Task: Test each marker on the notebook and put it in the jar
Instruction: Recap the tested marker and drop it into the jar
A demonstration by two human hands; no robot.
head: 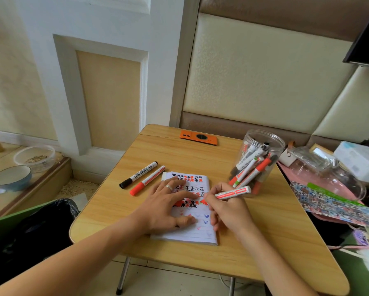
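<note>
A small lined notebook (197,233) lies open in the middle of the wooden table (264,236), its page full of red and black marks. My left hand (168,207) presses flat on the page with straight fingers. My right hand (228,208) grips a red marker (232,192) in a writing hold, its tip at the page's right edge. A clear plastic jar (258,159) with several markers inside stands just behind my right hand. A capped black marker (139,174) and a capped red marker (147,183) lie side by side left of the notebook.
An orange phone (198,137) lies at the table's far edge. To the right are a clear bag, a tissue pack (361,159) and patterned sheets (329,201). On the left floor sit a blue bowl (11,178) and a clear container (35,158).
</note>
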